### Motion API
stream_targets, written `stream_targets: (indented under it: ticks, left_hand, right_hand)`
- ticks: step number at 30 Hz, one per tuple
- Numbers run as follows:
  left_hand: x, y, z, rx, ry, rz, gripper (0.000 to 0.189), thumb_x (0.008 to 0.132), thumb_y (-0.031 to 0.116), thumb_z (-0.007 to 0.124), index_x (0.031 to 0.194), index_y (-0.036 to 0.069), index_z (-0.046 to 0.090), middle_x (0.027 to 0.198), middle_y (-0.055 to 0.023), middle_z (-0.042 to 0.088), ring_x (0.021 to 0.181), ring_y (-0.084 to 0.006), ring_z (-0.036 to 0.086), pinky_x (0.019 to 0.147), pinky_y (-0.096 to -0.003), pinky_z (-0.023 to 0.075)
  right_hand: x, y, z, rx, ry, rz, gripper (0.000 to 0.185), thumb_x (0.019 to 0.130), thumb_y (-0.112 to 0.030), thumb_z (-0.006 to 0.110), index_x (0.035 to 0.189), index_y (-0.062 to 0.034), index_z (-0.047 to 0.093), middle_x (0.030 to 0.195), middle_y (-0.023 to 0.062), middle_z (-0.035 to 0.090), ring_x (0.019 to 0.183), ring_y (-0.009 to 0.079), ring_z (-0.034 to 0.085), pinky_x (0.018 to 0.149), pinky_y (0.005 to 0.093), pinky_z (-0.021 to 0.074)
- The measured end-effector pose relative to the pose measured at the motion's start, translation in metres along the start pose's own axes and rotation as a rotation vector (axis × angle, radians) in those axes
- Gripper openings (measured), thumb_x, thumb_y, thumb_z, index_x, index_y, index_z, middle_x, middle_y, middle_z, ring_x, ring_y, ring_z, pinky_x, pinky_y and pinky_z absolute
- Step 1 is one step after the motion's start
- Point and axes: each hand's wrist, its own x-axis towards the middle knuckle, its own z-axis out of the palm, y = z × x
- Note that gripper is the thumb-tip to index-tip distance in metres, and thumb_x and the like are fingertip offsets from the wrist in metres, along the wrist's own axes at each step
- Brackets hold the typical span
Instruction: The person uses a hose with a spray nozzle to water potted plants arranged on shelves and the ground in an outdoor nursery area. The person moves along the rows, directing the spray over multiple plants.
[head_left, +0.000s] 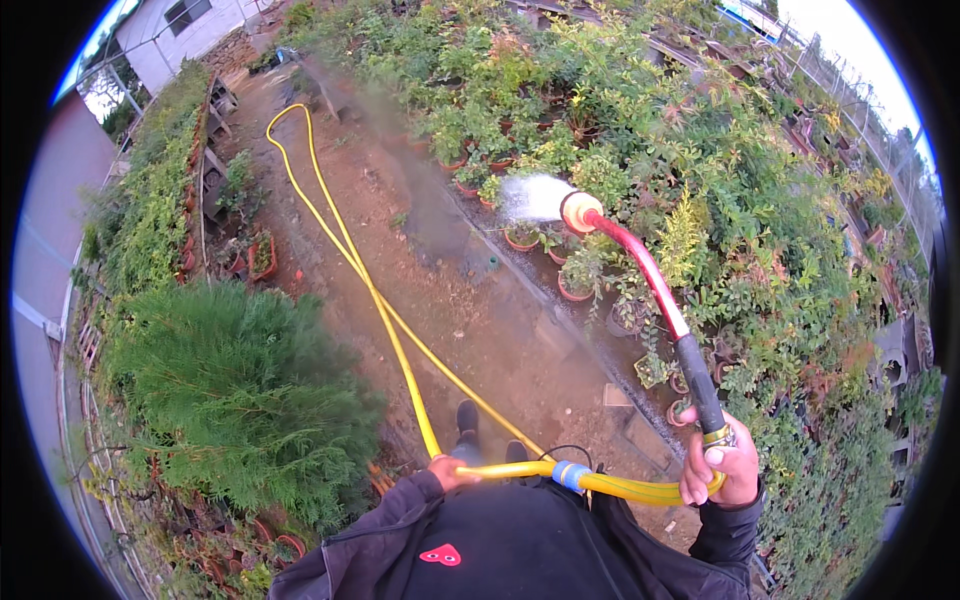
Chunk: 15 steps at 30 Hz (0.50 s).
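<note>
My right hand (720, 461) grips the lower end of a red watering wand (651, 270) with a black grip, where the yellow hose (630, 487) joins it at a metal clamp. From the wand's round shower head (580, 211) water (532, 198) sprays leftward, beside potted plants (574, 285). Close to my waist, my left hand (450, 472) is closed around the same hose, which bears a blue wrap (570, 475) between my hands. Beyond me the hose crosses itself on the dirt path and ends in a long narrow loop (292, 120).
A low edging (540, 292) runs along the path (450, 330), with dense potted plants to its right. A feathery green conifer (247, 397) stands close on my left. Further up the left side are a rectangular planter (262, 256) and concrete blocks (216, 169).
</note>
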Motion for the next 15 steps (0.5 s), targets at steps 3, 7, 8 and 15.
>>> stream_targets:
  ticks: [3,7,8,15]
  left_hand:
    - [-0.006,0.003,0.013,-0.014,0.0,-0.004,0.043,0.077,0.056,0.076,0.082,0.013,0.074,0.07,-0.0136,0.067,0.069,-0.0314,0.066,0.068,-0.0406,0.0515]
    - [-0.012,0.004,0.028,-0.175,0.052,0.051,0.037,0.077,0.049,0.08,0.081,0.012,0.074,0.068,-0.0134,0.066,0.064,-0.031,0.066,0.064,-0.0396,0.0515]
    - [-0.013,0.003,0.03,-0.157,0.071,0.081,0.036,0.077,0.047,0.08,0.081,0.012,0.074,0.067,-0.0134,0.066,0.064,-0.0308,0.066,0.063,-0.0395,0.0515]
    - [-0.012,-0.005,0.038,-0.086,0.016,0.088,0.038,0.077,0.048,0.08,0.08,0.011,0.073,0.066,-0.0134,0.065,0.062,-0.0282,0.066,0.06,-0.0379,0.0512]
  right_hand:
    - [-0.016,-0.001,-0.011,0.026,0.024,-0.122,0.055,0.081,-0.009,0.062,0.129,0.0101,0.042,0.056,0.0075,0.048,0.039,0.0209,0.053,0.04,0.0369,0.051]
    - [-0.032,-0.001,-0.019,0.069,0.072,-0.207,0.055,0.083,-0.01,0.061,0.13,0.0097,0.04,0.058,0.0076,0.048,0.039,0.0205,0.053,0.039,0.0364,0.051]
    - [-0.035,-0.001,-0.02,0.056,0.07,-0.213,0.055,0.084,-0.01,0.06,0.13,0.0098,0.039,0.058,0.0076,0.048,0.039,0.0201,0.053,0.039,0.036,0.0509]
    - [-0.064,0.007,-0.021,0.03,0.056,-0.05,0.054,0.082,-0.01,0.062,0.129,0.0098,0.042,0.058,0.0078,0.049,0.039,0.0208,0.053,0.04,0.0383,0.0509]
